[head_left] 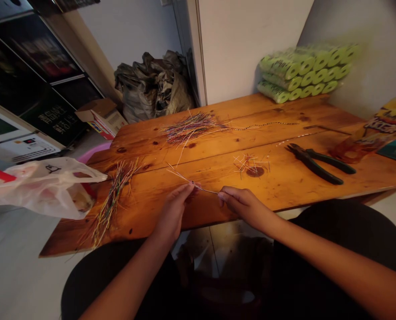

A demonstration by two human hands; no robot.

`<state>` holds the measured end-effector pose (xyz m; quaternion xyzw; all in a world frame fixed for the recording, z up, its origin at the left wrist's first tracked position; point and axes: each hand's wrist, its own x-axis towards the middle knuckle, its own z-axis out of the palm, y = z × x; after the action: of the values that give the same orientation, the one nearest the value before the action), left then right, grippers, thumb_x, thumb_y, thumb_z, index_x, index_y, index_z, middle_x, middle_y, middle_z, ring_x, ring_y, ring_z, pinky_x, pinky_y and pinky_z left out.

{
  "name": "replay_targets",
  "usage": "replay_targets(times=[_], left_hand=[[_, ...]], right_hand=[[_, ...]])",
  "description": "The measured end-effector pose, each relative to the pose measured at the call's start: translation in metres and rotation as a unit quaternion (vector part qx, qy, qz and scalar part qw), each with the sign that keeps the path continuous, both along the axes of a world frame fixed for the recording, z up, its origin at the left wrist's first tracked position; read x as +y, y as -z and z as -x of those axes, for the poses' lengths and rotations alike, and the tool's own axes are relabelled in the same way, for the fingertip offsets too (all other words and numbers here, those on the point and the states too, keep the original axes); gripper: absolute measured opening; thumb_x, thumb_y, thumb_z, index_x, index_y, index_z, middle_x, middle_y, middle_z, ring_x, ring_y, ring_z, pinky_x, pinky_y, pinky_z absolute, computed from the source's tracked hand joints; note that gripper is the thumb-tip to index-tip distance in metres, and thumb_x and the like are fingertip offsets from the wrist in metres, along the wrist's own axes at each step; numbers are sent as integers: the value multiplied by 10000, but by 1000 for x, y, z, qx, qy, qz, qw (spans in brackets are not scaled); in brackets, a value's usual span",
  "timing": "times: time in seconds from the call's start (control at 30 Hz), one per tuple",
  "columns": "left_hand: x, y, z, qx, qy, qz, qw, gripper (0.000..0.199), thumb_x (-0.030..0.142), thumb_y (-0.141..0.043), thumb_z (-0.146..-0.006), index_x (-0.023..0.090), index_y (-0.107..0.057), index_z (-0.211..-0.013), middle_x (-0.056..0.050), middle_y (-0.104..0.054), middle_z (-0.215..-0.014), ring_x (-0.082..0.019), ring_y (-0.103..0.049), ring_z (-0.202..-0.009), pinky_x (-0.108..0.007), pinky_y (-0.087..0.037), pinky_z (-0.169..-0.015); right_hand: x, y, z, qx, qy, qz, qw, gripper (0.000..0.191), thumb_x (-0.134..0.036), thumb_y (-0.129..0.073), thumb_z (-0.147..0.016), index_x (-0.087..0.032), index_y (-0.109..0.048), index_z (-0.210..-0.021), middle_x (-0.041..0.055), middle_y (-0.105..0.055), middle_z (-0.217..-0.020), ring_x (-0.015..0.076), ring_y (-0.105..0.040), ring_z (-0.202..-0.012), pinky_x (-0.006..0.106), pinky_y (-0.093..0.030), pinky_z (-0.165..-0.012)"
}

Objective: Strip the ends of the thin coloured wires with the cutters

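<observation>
Wire (205,190) runs near-level across lower centre of frame, its long axis side to side, pinched in the fingertips of left hand (174,211) and right hand (245,206); hands stand apart, equally near, above the wooden worktop (284,192).

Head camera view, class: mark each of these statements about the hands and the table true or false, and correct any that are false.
1. The left hand and right hand hold a thin wire between them. True.
2. The right hand grips the pliers. False: the pliers lie on the wooden table, apart from both hands.
3. A heap of multicoloured wires lies on the table beyond the hands. True.
4. The green rolls are stacked on the floor. False: they are stacked at the far end of the table, against the wall.
</observation>
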<state>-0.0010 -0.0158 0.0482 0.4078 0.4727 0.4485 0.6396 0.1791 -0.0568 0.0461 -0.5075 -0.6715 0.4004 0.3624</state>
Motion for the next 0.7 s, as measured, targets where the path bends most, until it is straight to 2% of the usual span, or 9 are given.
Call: replay_targets(times=[0.1,0.27,0.43,0.57,0.7], left_hand=[[-1,0,0,-3,-12,7,1000,205,356,-740,-637,176,-720,-734,-17,-690,-776,-107,-586,-759,-226,-404,-747],[-2,3,-1,7,-1,-10,1000,189,343,-740,-642,178,-720,-733,-25,-700,-817,-124,-596,-811,-241,-408,-789],[-3,0,-2,29,0,-24,999,173,338,-729,-650,186,-715,-732,-20,-704,-802,-134,-605,-803,-256,-422,-808],[-5,-4,-1,93,8,-96,991,143,334,-686,-703,198,-705,-745,-11,-705,-799,-151,-615,-820,-264,-427,-813],[-9,-7,-3,191,51,-199,960,125,321,-649,-742,210,-699,-712,-11,-693,-757,-169,-613,-780,-274,-433,-772]], right_hand=[[-1,0,0,-1,3,2,1000,279,-301,-390,-916,-186,-523,-699,-63,-335,-503,91,-334,-467,235,-302,-509],[-1,0,0,-7,2,-2,1000,281,-307,-386,-914,-185,-525,-702,-58,-357,-512,94,-356,-479,235,-311,-519],[1,2,-2,-3,3,0,1000,289,-312,-398,-917,-176,-543,-708,-55,-380,-520,90,-372,-486,233,-321,-526],[4,1,-6,5,-60,30,998,329,-360,-405,-926,-166,-582,-727,-38,-450,-546,95,-423,-510,235,-347,-538],[8,-3,-10,69,-106,69,990,312,-380,-445,-913,-155,-608,-771,9,-571,-689,119,-524,-649,262,-407,-650]])
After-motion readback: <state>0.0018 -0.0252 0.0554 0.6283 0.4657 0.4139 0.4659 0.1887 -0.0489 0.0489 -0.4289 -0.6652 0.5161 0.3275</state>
